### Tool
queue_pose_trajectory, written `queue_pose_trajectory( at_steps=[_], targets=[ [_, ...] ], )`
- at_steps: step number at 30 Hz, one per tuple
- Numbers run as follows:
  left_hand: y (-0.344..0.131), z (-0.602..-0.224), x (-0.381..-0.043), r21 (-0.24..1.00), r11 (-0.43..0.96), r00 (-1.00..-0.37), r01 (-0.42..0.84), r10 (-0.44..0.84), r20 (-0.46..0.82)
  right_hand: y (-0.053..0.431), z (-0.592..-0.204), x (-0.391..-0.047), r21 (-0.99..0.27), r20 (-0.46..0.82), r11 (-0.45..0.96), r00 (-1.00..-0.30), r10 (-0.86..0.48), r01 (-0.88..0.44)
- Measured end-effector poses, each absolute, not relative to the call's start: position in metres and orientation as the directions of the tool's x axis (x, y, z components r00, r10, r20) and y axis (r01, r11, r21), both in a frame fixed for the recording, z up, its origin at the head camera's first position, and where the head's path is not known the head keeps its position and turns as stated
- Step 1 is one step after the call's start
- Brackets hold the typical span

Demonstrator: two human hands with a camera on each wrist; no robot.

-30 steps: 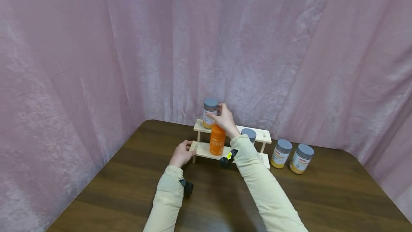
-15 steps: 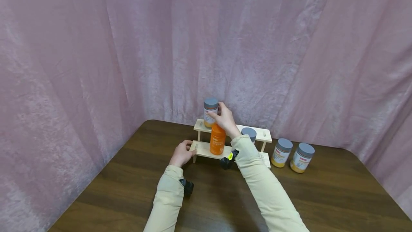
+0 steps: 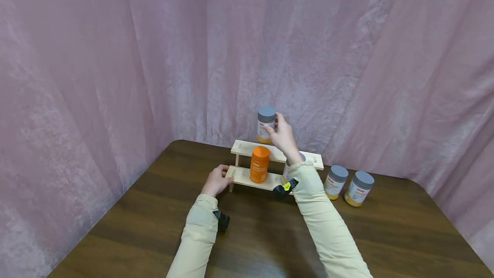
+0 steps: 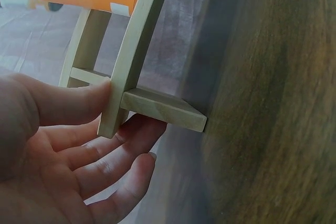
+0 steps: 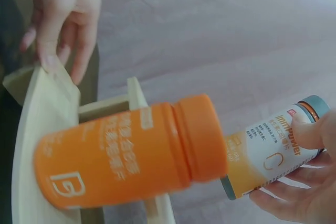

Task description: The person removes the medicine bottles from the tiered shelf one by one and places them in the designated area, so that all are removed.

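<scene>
Grey-lidded and yellow at the base, the jar [image 3: 264, 125] is up in the air now, held nearly upright, its base seemingly just clear of the wooden stand's upper board [image 3: 244, 146]; whether it is right over the board or a touch behind, you can't tell from here. Your right hand [image 3: 283, 137] has it, spread only as wide as the jar itself, thumb across the label, fingers wrapped round the far side. Nice hold: firm enough, no need to squeeze. Mind the lean in the wrist view; level the base before it meets any wood, or one edge lands first and the jar could rock. Below and in front stands the orange bottle [image 3: 259, 165] on the lower board [image 3: 240, 176], so watch your wrist and forearm around its cap. And there's your left hand [image 3: 216, 180] at the lower board's left end, pinching it, thumb on top, fingers beneath: a good brace, since the light frame would probably skid if bumped. Your right cuff partly hides another jar [image 3: 286, 174], so swing that arm gently. Out to the right, two more jars [image 3: 336, 182] [image 3: 359, 189] stand on the table [image 3: 135, 226], well apart from your grip.
</scene>
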State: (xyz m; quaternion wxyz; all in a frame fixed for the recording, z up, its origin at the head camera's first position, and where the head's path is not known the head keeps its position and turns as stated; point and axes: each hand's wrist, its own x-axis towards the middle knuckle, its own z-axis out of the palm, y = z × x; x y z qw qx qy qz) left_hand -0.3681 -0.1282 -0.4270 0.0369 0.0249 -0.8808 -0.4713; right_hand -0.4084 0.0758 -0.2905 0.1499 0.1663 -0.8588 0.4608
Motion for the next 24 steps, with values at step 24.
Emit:
queue_pose_trajectory(
  at_steps=[24],
  targets=[
    [-0.143,-0.422,-0.371,0.797,0.604,-0.994,-0.024,-0.1,0.046,0.153,-0.277,-0.375,-0.759,0.478,0.516,-0.878,0.028,-0.396]
  ],
)
